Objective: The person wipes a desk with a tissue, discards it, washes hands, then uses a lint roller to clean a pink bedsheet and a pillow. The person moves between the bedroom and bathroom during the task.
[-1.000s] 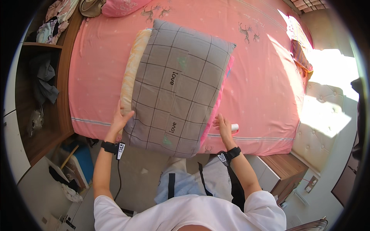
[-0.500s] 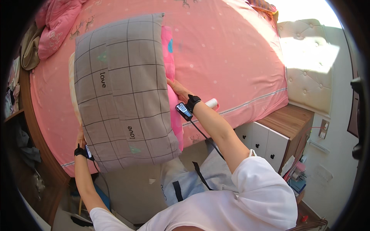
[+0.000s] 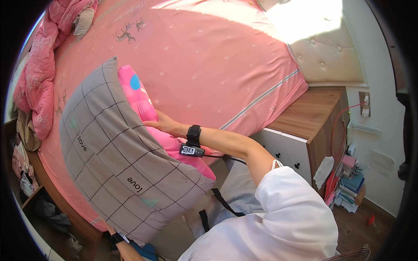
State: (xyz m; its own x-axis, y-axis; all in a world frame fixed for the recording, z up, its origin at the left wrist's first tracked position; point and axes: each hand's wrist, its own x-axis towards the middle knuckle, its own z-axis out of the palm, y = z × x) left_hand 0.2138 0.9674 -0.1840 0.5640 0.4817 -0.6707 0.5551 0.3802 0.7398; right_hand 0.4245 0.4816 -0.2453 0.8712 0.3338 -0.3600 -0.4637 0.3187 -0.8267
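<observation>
A grey pillow [image 3: 109,143] with dark checked lines lies tilted on top of a bright pink pillow [image 3: 137,93], whose edge shows along the right side. My right hand [image 3: 163,123] grips the pillows at that right edge, its fingertips partly sunk between the two. At the near left edge of the grey pillow, my left hand [image 3: 109,227] holds on from beside it, with most of its fingers hidden by the pillow. Both wrists wear black straps with a small device and a cable. The stack is held over the near left edge of the bed.
A pink sheet covers the bed [image 3: 187,69]. A crumpled pink quilt [image 3: 39,95] lies at the far left. On the right stand a wooden bedside cabinet [image 3: 305,111] and a cream tufted headboard [image 3: 324,54]. Open shelves [image 3: 48,209] with clothes line the left.
The pillows have swung left and toward me, turning at a slant, with both hands still on them. My view has shifted, showing more of the cabinet side and floor at the right.
</observation>
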